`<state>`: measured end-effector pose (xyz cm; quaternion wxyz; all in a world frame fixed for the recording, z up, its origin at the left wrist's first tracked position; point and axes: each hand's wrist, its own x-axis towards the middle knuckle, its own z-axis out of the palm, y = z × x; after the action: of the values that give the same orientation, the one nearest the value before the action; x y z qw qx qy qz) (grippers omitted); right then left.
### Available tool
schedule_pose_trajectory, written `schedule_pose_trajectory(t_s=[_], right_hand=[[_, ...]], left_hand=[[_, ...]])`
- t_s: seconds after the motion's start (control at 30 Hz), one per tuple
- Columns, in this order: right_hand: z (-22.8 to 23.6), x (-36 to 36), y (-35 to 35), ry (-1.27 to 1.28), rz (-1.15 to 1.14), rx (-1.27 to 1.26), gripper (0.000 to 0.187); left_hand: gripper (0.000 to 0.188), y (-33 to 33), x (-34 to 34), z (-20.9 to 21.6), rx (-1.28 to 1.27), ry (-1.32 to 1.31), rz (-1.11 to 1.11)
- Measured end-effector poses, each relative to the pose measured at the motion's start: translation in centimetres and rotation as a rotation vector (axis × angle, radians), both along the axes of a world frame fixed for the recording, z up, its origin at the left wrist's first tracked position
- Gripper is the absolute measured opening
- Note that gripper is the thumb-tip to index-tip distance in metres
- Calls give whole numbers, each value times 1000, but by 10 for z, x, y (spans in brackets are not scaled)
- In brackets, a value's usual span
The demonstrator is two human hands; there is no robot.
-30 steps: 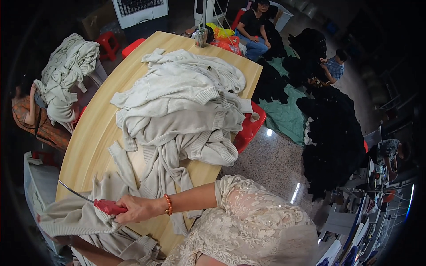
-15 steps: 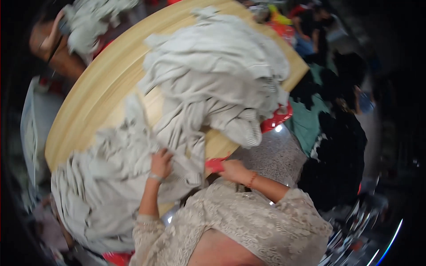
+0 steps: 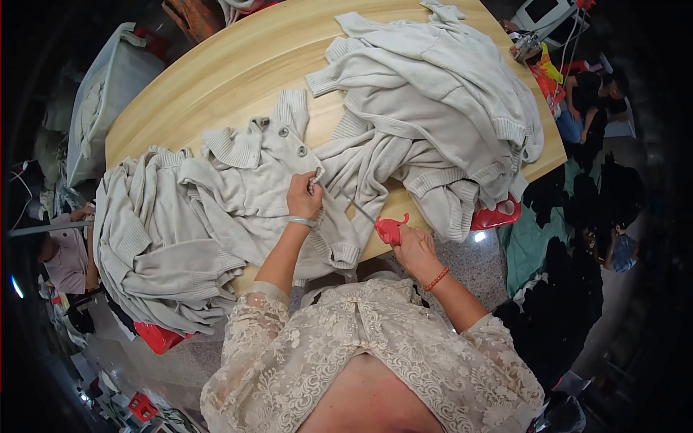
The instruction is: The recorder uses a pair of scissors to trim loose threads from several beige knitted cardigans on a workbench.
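The person wears a cream lace top (image 3: 289, 353), down at six o'clock. The left hand (image 3: 304, 197), with a pale smooth bangle (image 3: 302, 221) on its wrist, has its fingers curled in and pinches the edge of a pale grey knitted sweater with round grey buttons (image 3: 253, 180). The sweater lies under the left hand and spreads from it toward nine and ten o'clock; its buttons sit near, at eleven o'clock. From the right hand, the sweater is at nine to ten o'clock.

The right hand (image 3: 416, 252) is at four o'clock from the left one, apart from it. It is closed around a red-handled tool with a thin metal rod (image 3: 388, 229). The rod points to ten o'clock, toward the left hand. I cannot tell if its tip touches cloth. An orange bead bracelet (image 3: 436, 279) circles the right wrist.

A heap of pale grey knitted clothes (image 3: 166, 245) lies at eight o'clock from the left hand. A bigger pale grey knitted pile (image 3: 447, 108) is at one o'clock. Both rest on a light brown wooden table (image 3: 238, 72).

Farther off, a big black cloth heap (image 3: 556, 317) lies at four o'clock, by a green sheet (image 3: 530, 245). A person in black (image 3: 588, 97) is at two o'clock.
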<state>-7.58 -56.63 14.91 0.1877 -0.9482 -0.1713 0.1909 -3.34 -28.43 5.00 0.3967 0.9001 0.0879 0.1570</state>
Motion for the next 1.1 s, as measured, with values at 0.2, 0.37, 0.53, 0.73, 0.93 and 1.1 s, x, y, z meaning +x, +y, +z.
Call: schedule_pose_trajectory(t_s=[0.2,0.37,0.53,0.73,0.93,1.1], right_hand=[[-1,-10,-22,-149,-77,29,28],[-9,-21,-22,-218,-42,8,34],[-11,-32,-32,-96,-58,97,31],[-21,-32,-20,90,-42,266,26],[-28,-29,15,99,-32,353,19],[-50,-18,66,154,-97,413,23]], left_hand=[[22,-15,-62,100,113,299,-416],[18,-20,-108,48,300,360,-514],[15,-25,-69,49,98,112,-207],[43,92,-20,-6,456,55,27],[45,140,7,-18,563,175,7],[41,151,25,-18,611,236,-40]])
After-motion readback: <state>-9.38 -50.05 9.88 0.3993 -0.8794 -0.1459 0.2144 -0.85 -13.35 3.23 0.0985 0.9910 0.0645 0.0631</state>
